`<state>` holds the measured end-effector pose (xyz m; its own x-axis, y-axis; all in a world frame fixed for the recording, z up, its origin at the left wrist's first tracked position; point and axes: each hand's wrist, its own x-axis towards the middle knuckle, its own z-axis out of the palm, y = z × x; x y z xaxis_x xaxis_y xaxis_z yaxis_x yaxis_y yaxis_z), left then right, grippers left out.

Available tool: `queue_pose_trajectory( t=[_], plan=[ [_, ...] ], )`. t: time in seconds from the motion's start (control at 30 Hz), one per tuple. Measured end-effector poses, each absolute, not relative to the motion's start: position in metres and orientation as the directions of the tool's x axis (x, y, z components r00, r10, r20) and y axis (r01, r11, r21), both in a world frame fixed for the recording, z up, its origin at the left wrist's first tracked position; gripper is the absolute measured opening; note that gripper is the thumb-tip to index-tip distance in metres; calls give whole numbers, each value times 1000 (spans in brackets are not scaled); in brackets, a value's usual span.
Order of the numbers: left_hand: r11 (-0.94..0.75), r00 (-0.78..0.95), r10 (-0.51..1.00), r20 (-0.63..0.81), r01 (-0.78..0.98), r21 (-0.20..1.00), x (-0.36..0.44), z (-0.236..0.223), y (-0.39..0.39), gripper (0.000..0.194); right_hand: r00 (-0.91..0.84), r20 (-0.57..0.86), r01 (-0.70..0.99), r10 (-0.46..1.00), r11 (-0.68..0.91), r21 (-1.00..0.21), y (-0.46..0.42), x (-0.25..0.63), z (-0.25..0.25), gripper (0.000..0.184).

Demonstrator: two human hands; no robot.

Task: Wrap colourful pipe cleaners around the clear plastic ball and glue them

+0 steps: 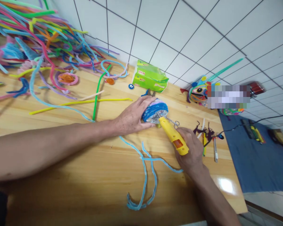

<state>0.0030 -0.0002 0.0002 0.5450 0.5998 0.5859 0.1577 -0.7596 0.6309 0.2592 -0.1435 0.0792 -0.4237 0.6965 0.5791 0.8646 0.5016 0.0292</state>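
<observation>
My left hand (134,117) is wrapped around a round craft piece (155,111) coiled with blue and lilac fuzzy stems. A patch of greyish surface shows on the side facing me. In my right hand (191,149) is a yellow hot glue gun (173,135), its nozzle at that greyish patch; I cannot tell whether glue is coming out. Small scissors (175,122) lie just behind the gun, partly hidden by it. Light-blue pipe cleaners (145,175) lie bent on the wood in front of my hands.
Many coloured pipe cleaners (49,37) are heaped at the left back. A green tissue pack (149,77) stands by the tiled wall, near a blue button (131,86). Decorated craft pieces (199,92) sit at the right back. A black cord (254,121) runs across the blue mat (247,157).
</observation>
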Motion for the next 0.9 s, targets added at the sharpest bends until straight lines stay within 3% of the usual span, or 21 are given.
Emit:
queue_pose_trajectory(
  t=[0.3, 0.4, 0.47, 0.53, 0.67, 0.77, 0.9],
  plan=[
    [-741, 550, 616, 563, 163, 652, 3, 3, -1, 100, -392, 595, 876, 702, 483, 7, -145, 265, 74, 21],
    [-754, 546, 605, 580, 160, 637, 3, 1, 0, 100, -347, 601, 883, 720, 467, -51, -148, 266, 75, 20],
    [-762, 547, 596, 588, 153, 629, 3, 1, 0, 100, -249, 627, 889, 738, 430, -154, -148, 268, 78, 17],
    [-760, 550, 595, 586, 149, 632, 2, 1, 0, 101, -65, 628, 878, 775, 343, -332, -144, 275, 82, 16],
    [-727, 543, 626, 560, 146, 672, 1, 3, 0, 103, 344, 373, 688, 861, 39, -725, -117, 302, 88, 36],
    [-729, 543, 623, 563, 143, 669, 0, 4, 0, 98, 445, 126, 581, 887, -179, -794, -85, 325, 83, 48],
    [-748, 547, 607, 576, 151, 646, -1, 4, 0, 92, 424, 107, 581, 899, -179, -794, -44, 348, 61, 55]
  ],
)
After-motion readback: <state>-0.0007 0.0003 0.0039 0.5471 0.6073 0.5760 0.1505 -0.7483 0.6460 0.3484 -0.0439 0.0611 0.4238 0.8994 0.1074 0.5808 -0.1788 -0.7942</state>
